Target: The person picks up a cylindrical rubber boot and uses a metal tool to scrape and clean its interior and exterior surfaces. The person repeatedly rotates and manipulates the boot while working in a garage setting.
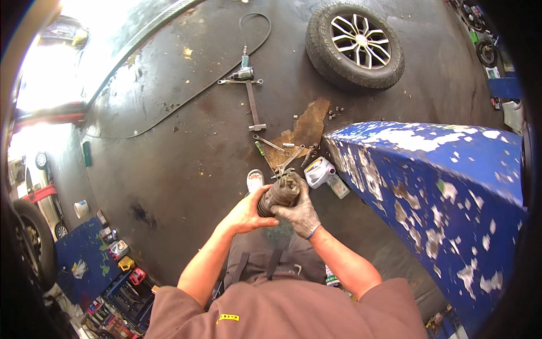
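Open floor (186, 141); hands (248, 212) (299, 212) round boot (279, 195)

We hold both forearms up from the lower edge, bare below short sleeves, elbows bent and spread, converging toward the middle of the view. Our left hand (247, 214) is bare, palm turned inward, fingers curled and thumb stretched toward the right. Our right hand (299, 210) wears a grimy glove, with a thin blue band at the wrist, and its fingers are wrapped closed. The two hands sit just beside each other, touching, both clasped around the same dark boot (278, 195).
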`<state>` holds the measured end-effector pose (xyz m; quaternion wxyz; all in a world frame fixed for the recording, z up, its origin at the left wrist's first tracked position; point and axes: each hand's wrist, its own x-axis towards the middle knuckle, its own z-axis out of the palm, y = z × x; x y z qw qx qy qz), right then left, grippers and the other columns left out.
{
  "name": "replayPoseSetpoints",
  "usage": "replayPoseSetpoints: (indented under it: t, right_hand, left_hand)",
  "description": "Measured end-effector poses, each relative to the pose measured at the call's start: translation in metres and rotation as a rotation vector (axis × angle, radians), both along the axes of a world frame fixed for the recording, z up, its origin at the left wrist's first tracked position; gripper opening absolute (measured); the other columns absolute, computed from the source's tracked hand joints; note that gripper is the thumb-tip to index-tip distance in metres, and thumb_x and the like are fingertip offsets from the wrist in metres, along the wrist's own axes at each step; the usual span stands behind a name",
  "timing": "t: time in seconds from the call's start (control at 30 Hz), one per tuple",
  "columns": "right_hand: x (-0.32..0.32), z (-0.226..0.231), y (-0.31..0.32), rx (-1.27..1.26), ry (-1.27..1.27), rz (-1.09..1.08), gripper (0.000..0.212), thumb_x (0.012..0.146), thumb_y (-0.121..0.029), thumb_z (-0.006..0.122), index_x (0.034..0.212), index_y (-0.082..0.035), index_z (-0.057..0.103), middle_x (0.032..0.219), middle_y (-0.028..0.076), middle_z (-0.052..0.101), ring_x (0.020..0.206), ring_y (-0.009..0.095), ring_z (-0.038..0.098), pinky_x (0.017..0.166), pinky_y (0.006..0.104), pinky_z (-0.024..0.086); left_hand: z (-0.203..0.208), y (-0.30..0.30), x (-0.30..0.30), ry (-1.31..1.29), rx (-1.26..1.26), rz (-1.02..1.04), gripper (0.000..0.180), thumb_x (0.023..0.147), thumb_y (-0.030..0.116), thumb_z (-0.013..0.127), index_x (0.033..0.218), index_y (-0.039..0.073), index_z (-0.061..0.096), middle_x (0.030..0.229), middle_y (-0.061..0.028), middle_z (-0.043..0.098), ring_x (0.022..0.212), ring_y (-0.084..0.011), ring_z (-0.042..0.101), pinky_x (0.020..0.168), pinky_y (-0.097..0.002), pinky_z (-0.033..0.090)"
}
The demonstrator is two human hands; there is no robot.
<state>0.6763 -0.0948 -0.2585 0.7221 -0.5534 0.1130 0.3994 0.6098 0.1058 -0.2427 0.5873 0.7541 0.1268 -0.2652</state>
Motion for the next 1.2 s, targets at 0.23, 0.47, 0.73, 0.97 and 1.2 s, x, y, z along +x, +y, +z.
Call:
replayPoseSetpoints:
  t: [0.23,0.47,0.73,0.97,1.2]
  right_hand:
    - [0.016,0.096,-0.043,0.083,0.043,0.231,0.067,0.094,-0.028,0.077,0.149,0.002,0.052,0.126,0.014,0.067,0.108,0.021,0.069,0.093,0.0352,0.059]
    - [0.000,0.129,-0.078,0.848,0.438,-0.140,0.068,0.095,-0.027,0.067,0.152,0.004,0.046,0.136,0.021,0.066,0.125,0.033,0.067,0.109,0.0513,0.054]
    - [-0.020,0.139,-0.080,1.267,0.572,0.020,0.091,0.092,-0.042,0.070,0.161,0.005,0.033,0.147,0.029,0.056,0.129,0.038,0.064,0.110,0.0464,0.055]
    - [-0.036,0.143,-0.084,1.202,0.663,0.055,0.074,0.100,-0.037,0.057,0.158,0.005,0.040,0.149,0.024,0.058,0.130,0.034,0.064,0.114,0.0474,0.051]
    - [-0.045,0.171,-0.083,0.035,-0.924,0.181,0.027,0.098,-0.015,0.068,0.120,-0.001,0.067,0.108,0.011,0.072,0.103,0.022,0.070,0.095,0.0348,0.056]
  left_hand:
    - [0.176,-0.034,0.004,-0.098,0.494,-0.272,0.098,0.071,0.030,0.094,0.154,0.006,0.047,0.136,-0.0221,0.065,0.126,-0.0267,0.066,0.104,-0.0402,0.053]
    - [0.242,-0.051,-0.048,-0.497,0.185,0.396,0.082,0.074,0.023,0.093,0.144,0.006,0.055,0.143,-0.0132,0.057,0.126,-0.0256,0.061,0.106,-0.0420,0.050]
    - [0.254,-0.111,-0.076,-0.426,0.015,0.294,0.085,0.076,0.019,0.094,0.147,0.006,0.050,0.144,-0.0112,0.055,0.127,-0.0236,0.059,0.106,-0.0409,0.049]
    - [0.263,-0.124,-0.062,-0.526,0.254,0.175,0.103,0.066,0.024,0.100,0.153,0.007,0.047,0.149,-0.0183,0.052,0.141,-0.0385,0.049,0.117,-0.0499,0.042]
    - [0.231,-0.119,-0.051,-0.590,0.304,0.216,0.071,0.068,0.010,0.098,0.130,0.007,0.061,0.125,-0.0142,0.073,0.114,-0.0284,0.072,0.099,-0.0400,0.058]
